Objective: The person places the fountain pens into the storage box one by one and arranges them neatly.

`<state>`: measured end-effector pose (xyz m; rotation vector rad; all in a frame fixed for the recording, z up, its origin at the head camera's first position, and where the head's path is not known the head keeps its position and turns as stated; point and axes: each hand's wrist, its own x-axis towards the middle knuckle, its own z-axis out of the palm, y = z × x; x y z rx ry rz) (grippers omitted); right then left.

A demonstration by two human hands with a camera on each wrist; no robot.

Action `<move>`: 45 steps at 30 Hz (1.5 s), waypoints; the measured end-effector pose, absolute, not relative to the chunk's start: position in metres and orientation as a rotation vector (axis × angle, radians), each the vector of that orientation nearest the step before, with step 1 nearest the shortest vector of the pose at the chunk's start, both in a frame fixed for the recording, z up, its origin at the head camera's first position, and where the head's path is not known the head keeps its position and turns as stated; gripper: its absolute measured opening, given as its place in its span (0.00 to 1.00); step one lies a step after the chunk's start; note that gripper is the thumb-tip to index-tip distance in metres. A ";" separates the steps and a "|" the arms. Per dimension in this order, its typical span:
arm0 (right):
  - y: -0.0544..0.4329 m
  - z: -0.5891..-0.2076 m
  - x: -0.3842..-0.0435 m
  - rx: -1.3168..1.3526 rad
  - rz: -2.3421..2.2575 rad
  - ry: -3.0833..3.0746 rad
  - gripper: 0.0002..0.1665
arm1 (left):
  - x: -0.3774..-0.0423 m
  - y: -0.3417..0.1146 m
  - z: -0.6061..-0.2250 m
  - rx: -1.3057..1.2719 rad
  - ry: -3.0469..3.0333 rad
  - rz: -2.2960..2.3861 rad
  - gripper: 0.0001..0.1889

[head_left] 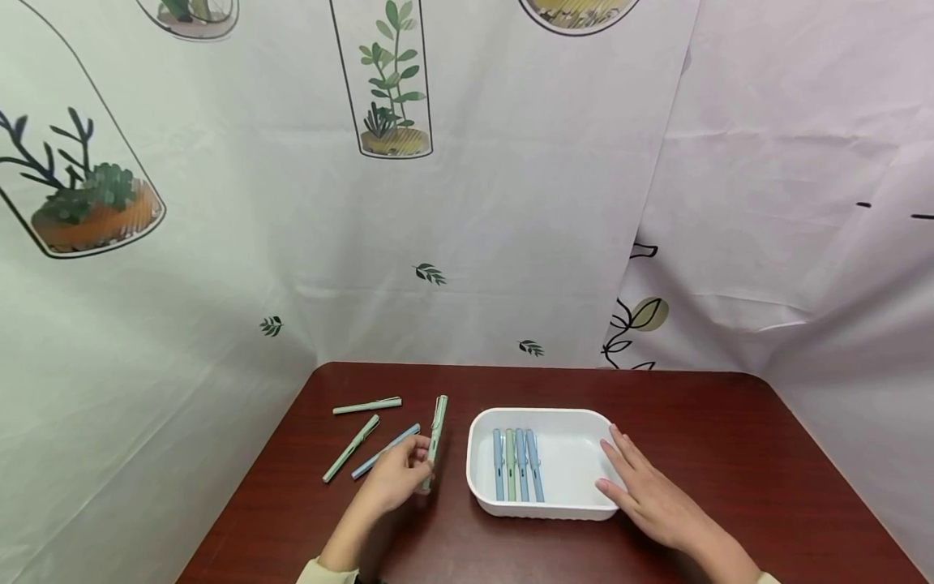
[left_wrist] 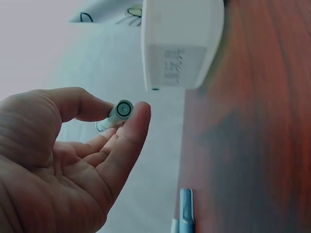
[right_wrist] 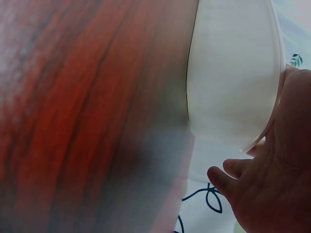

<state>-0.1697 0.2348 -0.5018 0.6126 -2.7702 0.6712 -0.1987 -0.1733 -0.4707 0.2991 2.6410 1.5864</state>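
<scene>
Between thumb and fingers, my left hand pinches a light green pen, held tilted upright left of the white tray. The left wrist view shows that pen end-on between the fingertips. My right hand rests on the tray's right rim with its fingers extended. Inside the tray, on the left, a blue pen, a green pen and two more blue pens lie side by side.
On the dark red table, left of the tray, lie a green pen, another green pen and a blue pen. A white printed cloth hangs behind the table.
</scene>
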 end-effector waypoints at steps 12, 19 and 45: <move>0.234 -0.501 -0.169 0.596 0.684 -2.784 0.38 | -0.197 -0.151 -0.450 0.449 2.419 1.730 0.23; 0.235 -0.500 -0.170 0.601 0.631 -2.790 0.38 | -0.196 -0.132 -0.447 0.476 2.333 1.751 0.27; 0.238 -0.503 -0.170 0.687 0.482 -2.716 0.39 | -0.207 -0.054 -0.457 0.428 2.143 1.746 0.22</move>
